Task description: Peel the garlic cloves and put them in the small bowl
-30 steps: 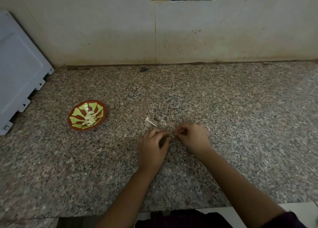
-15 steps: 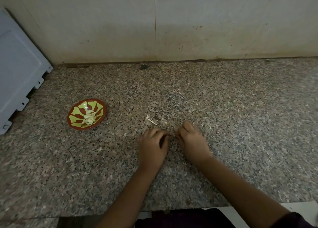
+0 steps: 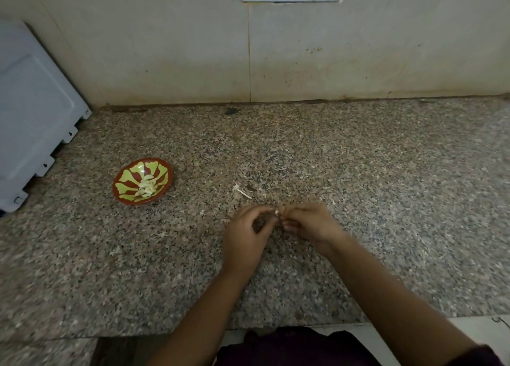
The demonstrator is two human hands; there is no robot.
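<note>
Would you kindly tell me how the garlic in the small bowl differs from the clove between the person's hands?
The garlic in the small bowl is a pile of several pieces, fully in view; the clove is single, only a pale tip showing. The pile lies loose and untouched; the clove is pinched between the left hand and right hand. Both look pale.

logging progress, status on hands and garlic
Left hand and right hand pinch a garlic clove. Small bowl to the left holds peeled cloves. Path to bowl open.
</note>
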